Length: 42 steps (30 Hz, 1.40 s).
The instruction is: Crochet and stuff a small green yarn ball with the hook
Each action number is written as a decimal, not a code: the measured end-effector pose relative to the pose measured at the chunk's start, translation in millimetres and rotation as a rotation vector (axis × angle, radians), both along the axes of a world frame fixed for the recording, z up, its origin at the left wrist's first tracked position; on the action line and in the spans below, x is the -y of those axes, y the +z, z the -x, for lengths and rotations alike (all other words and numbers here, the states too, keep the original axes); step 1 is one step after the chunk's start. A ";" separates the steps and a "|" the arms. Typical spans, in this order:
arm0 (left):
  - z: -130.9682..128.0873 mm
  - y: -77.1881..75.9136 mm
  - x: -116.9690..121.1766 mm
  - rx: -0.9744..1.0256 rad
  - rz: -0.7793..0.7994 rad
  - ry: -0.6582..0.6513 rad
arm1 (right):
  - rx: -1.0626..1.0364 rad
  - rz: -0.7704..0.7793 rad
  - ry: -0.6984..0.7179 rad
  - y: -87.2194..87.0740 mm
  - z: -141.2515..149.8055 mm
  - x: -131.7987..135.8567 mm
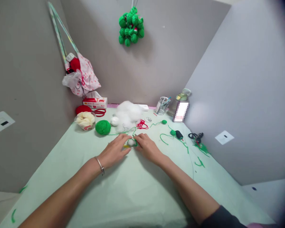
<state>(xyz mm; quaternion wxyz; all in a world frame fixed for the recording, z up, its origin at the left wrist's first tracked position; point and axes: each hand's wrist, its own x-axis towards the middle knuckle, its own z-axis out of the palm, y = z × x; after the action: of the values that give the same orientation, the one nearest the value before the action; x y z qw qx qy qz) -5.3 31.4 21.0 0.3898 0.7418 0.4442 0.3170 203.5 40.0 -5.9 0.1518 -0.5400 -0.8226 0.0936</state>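
Between my two hands, low over the table, is a small green crochet piece point(136, 143) with white stuffing point(131, 142) showing in its middle. My left hand point(115, 150) curls round its left side, thumb and forefinger at the edge. My right hand point(148, 148) grips the right side, with fingertips on the green yarn. A yellow bit point(126, 146), perhaps a crochet hook's handle, shows by the left fingers; its kind is unclear. Green yarn runs from the piece towards a green yarn ball point(103, 127).
Behind the hands lies a heap of white fibrefill point(128, 110). Red scissors point(99, 112), a tub of cream yarn point(85, 120) and a tissue box point(95, 102) stand left. A pen cup point(161, 106), phone point(181, 111) and green yarn scraps point(199, 162) are right.
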 end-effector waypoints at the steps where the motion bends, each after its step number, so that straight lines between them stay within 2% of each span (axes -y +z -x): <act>1: -1.3 -2.9 -6.9 -0.044 -0.016 0.013 | 0.007 -0.005 0.021 -1.7 3.9 -1.0; 5: -10.8 -19.6 -27.1 -0.143 -0.066 0.041 | -0.004 -0.045 0.039 -10.4 14.5 -3.7; 9: -17.2 -29.4 -26.7 -0.117 -0.094 0.041 | -0.088 -0.094 0.034 -10.0 13.3 -0.1; 11: -17.2 -26.6 -21.0 -0.067 -0.094 0.045 | -0.158 -0.117 0.041 -5.2 10.9 5.5; 15: -16.4 -10.5 -5.5 0.073 -0.063 0.056 | -0.312 -0.137 0.030 11.3 7.6 21.0; 17: -16.9 -3.6 2.5 0.162 -0.024 0.075 | -0.417 -0.075 0.017 20.9 6.2 27.8; 19: -17.4 -0.5 9.4 0.304 0.036 0.110 | -0.533 0.062 0.012 29.5 4.1 32.2; 21: -17.3 -0.4 14.5 0.394 0.065 0.148 | -0.552 0.171 0.036 36.1 1.4 34.5; 23: -17.0 -1.6 18.2 0.420 0.070 0.181 | -0.542 0.172 0.067 40.7 -1.0 35.9; 25: -17.2 -2.3 20.9 0.440 0.088 0.200 | -0.631 0.095 0.080 44.3 -2.3 37.5; 27: -18.7 -2.5 23.2 0.468 0.127 0.183 | -0.814 0.062 0.095 46.9 -2.0 39.6; 28: -20.0 -2.6 24.3 0.481 0.159 0.158 | -0.932 0.099 0.116 47.7 -1.4 40.4; 30: -23.5 -3.4 26.5 0.496 0.229 0.100 | -1.169 0.257 0.151 47.5 0.5 41.1; 32: -27.3 -5.4 28.6 0.506 0.269 0.080 | -1.308 0.396 0.100 45.3 2.7 40.5; 34: -30.1 -7.6 30.1 0.510 0.254 0.111 | -1.272 0.401 -0.018 42.4 4.6 39.4; 36: -31.1 -8.8 30.7 0.491 0.207 0.141 | -1.152 0.346 -0.088 40.1 5.9 39.2; 42: -27.7 -6.2 28.2 0.439 0.166 0.224 | -0.927 0.307 -0.056 42.5 6.2 41.6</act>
<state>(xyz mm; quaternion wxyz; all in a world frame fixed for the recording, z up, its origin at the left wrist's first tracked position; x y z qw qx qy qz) 22.4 3.2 14.8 0.4988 0.5669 0.4527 0.4743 197.3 -1.6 36.6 0.4232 -0.4795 -0.6301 0.4403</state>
